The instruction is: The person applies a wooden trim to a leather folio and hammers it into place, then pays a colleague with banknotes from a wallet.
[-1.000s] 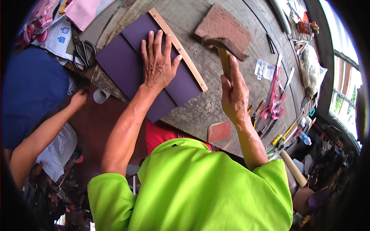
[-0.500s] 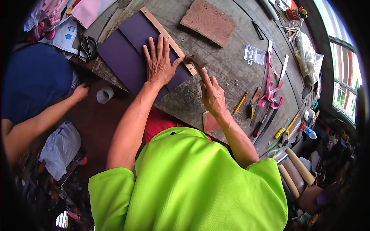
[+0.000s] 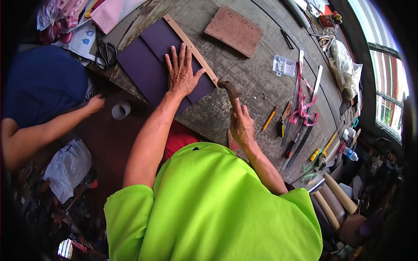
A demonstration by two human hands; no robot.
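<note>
My left hand (image 3: 183, 75) lies flat with fingers spread on a dark purple folded panel (image 3: 141, 65), its fingertips reaching the light wooden strip (image 3: 185, 41) along the panel's edge. Small fasteners dot that strip. In my right hand (image 3: 242, 126) is a hammer (image 3: 229, 88), fingers wrapped round its handle and the index finger stretched along it. The hammer head is right at the near end of the strip. Tiny metal bits lie on the table to the right of the hammer.
A reddish brick slab (image 3: 235, 30) lies beyond the strip. To the right are a clear plastic box (image 3: 284, 65), a pencil (image 3: 270, 118), a pink tape measure (image 3: 303, 114) and a metal ruler (image 3: 318, 80). Scissors (image 3: 104, 53) rest at the left edge, near another person's arm (image 3: 56, 130).
The hammer and my right hand have shifted slightly down and right, from beside the strip to its near end. My left hand stays spread on the panel.
</note>
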